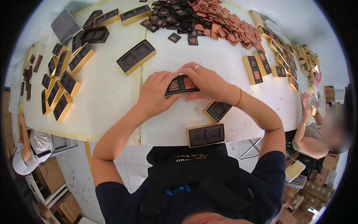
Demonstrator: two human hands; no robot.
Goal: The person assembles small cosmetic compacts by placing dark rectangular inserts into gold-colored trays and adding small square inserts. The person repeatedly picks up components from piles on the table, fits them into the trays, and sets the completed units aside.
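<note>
Between my hands, over the middle of the table, is a small oblong box (182, 91) with a dark two-compartment insert. A flat dark printed square (173, 85) fills its left compartment, and a flat copper-red square (189, 83) lies in the right one. My left hand (157, 92) grips the left end of the box, fingers at the far side and thumb along the near side. Over the right end curls my right hand (204, 83), covering part of the copper square. Close by my right forearm are a gold-sided box (218, 111) and another box (206, 135) with bare inserts.
Piles of dark squares (175, 16) and copper squares (227, 26) lie at the far side. Gold-sided boxes (71, 82) stand at left; boxes holding squares (256, 72) stand at right. A lone box (136, 56) sits beyond my left hand. People (311, 136) work at both sides.
</note>
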